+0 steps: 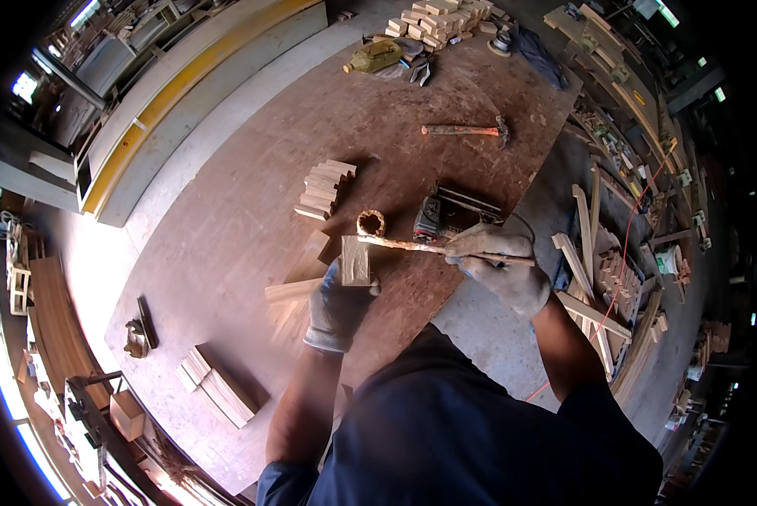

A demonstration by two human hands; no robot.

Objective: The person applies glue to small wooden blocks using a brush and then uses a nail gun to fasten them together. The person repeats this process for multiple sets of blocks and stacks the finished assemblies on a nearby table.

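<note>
My left hand [336,310], in a grey work glove, grips a small wooden block [356,263] with its broad face turned up. My right hand [507,271], gloved too, is closed around a thin stick [412,245] crusted with pale, glue-like matter. The stick's far end lies at the block's upper edge; whether it touches cannot be told. Just beyond stands a small round pot [370,223] with a crusted rim and dark inside. A red and black power tool [430,221] sits on the table beyond my right hand. Loose wooden pieces [298,291] lie beside my left hand.
On the brown tabletop [252,194] are a stack of wooden pieces [325,190], another stack [218,386] at near left, a hammer [467,130], and a dark metal tool [138,333]. A block pile [442,21] stands at the far end. Lumber [593,244] and an orange cord [627,261] lie right.
</note>
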